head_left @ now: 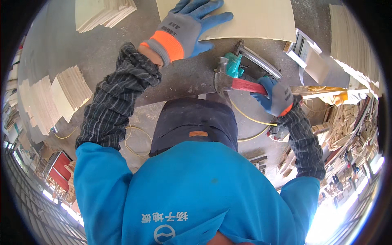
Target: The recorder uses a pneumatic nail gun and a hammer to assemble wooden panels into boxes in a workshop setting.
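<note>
My left hand (183,32), in a grey and blue glove with an orange cuff, is open with its fingers spread at the near edge of a pale wooden panel (249,20). My right hand (275,96), gloved the same way, is closed round the red handle of a claw hammer (249,85). The hammer's metal head points left, over the near edge of the table. Just beyond it lies a teal nail gun (234,65) with a long metal magazine, apart from the panel.
Stacks of thin boards stand at the far left (106,12), the left (71,92) and the far right (355,45). A white-edged open box (302,49) is right of the panel. A yellow air hose (253,119) hangs below the grey table (175,83). Wood scraps (345,126) are heaped at right.
</note>
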`<control>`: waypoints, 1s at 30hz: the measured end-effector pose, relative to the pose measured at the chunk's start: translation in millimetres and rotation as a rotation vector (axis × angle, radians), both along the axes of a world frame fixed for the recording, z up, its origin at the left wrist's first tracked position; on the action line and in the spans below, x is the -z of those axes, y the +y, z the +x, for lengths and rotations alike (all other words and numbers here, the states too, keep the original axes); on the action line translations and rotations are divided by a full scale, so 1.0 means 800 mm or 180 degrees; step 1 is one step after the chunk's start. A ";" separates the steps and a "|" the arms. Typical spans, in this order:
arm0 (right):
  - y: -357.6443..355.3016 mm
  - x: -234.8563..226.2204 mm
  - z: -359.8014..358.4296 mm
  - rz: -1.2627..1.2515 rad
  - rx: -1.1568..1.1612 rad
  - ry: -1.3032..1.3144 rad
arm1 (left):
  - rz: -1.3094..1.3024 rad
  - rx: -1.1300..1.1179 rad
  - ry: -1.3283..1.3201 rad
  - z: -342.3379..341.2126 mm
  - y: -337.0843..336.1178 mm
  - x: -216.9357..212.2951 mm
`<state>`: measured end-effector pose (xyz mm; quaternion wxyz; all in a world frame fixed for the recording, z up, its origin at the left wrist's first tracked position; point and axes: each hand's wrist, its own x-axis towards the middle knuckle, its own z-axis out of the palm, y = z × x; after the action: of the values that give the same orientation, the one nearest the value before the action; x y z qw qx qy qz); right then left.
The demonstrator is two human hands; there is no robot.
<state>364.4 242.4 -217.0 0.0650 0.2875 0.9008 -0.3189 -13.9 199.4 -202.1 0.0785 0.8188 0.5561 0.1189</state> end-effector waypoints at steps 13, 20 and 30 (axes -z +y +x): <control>0.058 -0.009 -0.018 0.0448 -0.0465 -0.0050 | 0.0055 -0.0287 -0.0300 0.013 0.000 -0.002; 0.064 -0.020 -0.026 0.0530 -0.0169 -0.0536 | 0.0065 -0.0283 -0.0349 0.015 0.004 0.000; 0.093 -0.060 0.073 0.0366 0.1592 0.0305 | 0.0215 -0.0565 -0.0358 0.032 0.008 0.004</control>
<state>422.5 317.0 -169.3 -0.0750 0.4891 0.8204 -0.2865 11.5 205.8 -205.5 0.0712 0.7605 0.6169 0.1899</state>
